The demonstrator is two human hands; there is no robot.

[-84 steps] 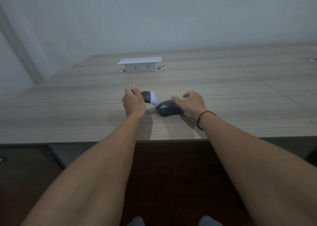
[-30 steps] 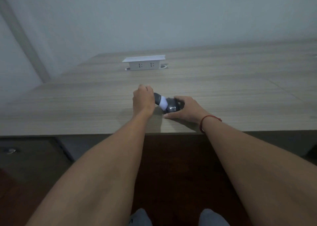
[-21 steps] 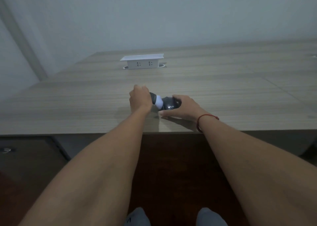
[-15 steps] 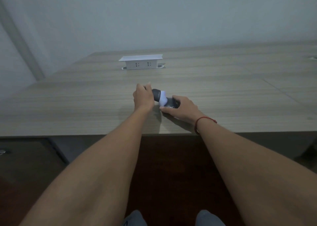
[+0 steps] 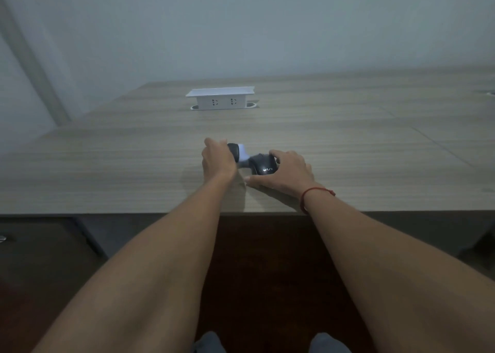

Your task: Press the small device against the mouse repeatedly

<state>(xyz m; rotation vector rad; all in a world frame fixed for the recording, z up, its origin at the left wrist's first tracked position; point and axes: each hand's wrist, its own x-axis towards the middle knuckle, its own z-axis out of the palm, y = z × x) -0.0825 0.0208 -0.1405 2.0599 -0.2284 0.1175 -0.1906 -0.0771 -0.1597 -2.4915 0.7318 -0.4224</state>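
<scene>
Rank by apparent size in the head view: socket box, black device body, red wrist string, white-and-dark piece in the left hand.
1. Socket box, widest by a clear margin.
2. Red wrist string and black device body: similar span, no ranking.
3. White-and-dark piece, partly hidden by the left hand, so unsure.

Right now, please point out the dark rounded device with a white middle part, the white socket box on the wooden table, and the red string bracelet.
dark rounded device [image 5: 263,165], head view, on its dark body.
white socket box [image 5: 221,102], head view, on its front face.
red string bracelet [image 5: 316,190], head view, on the string.
</scene>
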